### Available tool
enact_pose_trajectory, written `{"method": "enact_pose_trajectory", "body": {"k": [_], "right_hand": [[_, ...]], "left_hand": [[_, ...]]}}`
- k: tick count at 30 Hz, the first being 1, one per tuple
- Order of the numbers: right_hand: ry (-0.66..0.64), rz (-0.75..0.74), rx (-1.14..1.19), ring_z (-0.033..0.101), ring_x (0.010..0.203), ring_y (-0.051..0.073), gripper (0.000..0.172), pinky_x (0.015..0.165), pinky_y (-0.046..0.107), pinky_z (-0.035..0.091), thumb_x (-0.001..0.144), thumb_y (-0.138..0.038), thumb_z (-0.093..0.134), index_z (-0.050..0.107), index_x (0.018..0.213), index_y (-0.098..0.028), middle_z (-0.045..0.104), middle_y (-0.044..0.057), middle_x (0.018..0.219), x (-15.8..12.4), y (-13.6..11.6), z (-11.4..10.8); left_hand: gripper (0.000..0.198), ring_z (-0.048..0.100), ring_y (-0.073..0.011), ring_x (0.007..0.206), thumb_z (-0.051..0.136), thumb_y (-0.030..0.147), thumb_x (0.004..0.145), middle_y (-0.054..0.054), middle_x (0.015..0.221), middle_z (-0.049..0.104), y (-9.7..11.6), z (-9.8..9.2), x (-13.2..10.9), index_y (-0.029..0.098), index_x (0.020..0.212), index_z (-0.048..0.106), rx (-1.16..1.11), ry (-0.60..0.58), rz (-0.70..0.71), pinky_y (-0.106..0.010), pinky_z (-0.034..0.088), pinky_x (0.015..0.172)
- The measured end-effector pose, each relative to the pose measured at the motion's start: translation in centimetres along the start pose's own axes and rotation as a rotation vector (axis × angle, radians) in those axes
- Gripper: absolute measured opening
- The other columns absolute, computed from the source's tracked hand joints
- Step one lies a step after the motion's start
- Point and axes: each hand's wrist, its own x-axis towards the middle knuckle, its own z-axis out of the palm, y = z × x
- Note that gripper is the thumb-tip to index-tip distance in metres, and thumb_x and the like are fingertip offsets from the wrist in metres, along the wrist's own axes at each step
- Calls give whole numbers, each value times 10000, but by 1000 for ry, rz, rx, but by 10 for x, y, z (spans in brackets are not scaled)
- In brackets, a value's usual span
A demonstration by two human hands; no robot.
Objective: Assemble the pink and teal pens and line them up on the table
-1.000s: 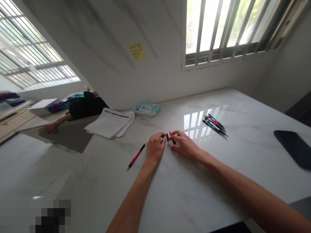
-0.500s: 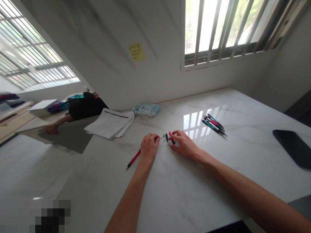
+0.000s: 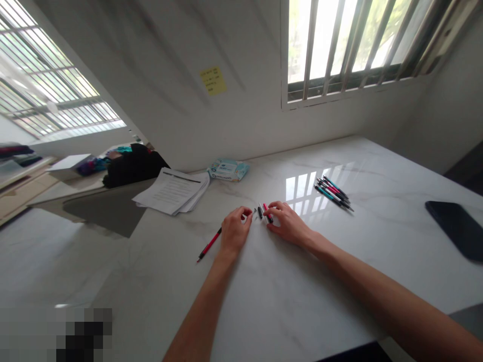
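My left hand [image 3: 236, 230] rests on the marble table with thumb and forefinger pinched together, close by some tiny metal-looking parts [image 3: 255, 211]. Whatever lies between those fingertips is too small to make out. Beside its wrist, a red and black pen [image 3: 209, 245] lies slanted, its upper end partly behind the hand. My right hand [image 3: 289, 225] curls its fingers over a red pen barrel [image 3: 266, 206] with a dark end. Between both hands are a short black pen part [image 3: 260, 213] and a thin pale piece just left of the red barrel.
Several pens [image 3: 333, 193] lie bunched at the right, with a dark phone [image 3: 455, 229] farther over. Toward the wall are a wipes pack [image 3: 228, 170] and stacked printed papers [image 3: 169, 191]. A grey panel [image 3: 101, 208] stands at the left.
My left hand has shifted slightly right, bringing its fingertips to the tiny parts. My right hand stays about where it was. Another person's arm at the left has gone out of sight.
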Motion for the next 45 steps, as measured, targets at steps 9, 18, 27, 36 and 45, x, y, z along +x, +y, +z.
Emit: {"method": "enact_pose_trajectory", "body": {"k": [9,18,27,36,45], "right_hand": [[24,-8,42,587,1167,260,412,1048,424,490,821,-104,726,694,1215,-223,613,111,1271,0,3,2],[52,35,69,603,1160,254,401,1040,419,505,862,-208,755,684,1256,-225,612,116,1265,1,2,-3],[-69,-52,-141,536,1247,294,418,1108,477,462,925,-315,707,673,1341,-295,543,118,1408,4,-7,-4],[-24,-19,-59,544,1262,269,456,1111,449,465,908,-219,684,641,1360,-261,559,121,1387,3,1,-3],[-4,-17,-5,564,1241,269,529,1110,460,465,883,-174,685,617,1398,-271,587,118,1354,3,-2,-3]], "left_hand": [[73,649,-200,830,637,189,903,-17,889,727,15,17,-9,225,863,686,32,-55,146,-319,475,805],[91,640,-205,846,626,146,888,-23,885,704,18,22,-9,225,857,660,76,-59,172,-314,465,796],[69,616,-174,741,658,187,869,6,860,708,3,12,-8,238,910,679,-16,50,42,-296,458,728],[134,625,-204,838,625,162,888,-17,908,700,17,28,-5,244,980,680,62,27,103,-308,459,774],[127,612,-254,918,626,169,905,-38,915,696,15,34,-4,245,996,671,121,22,119,-358,463,833]]}}
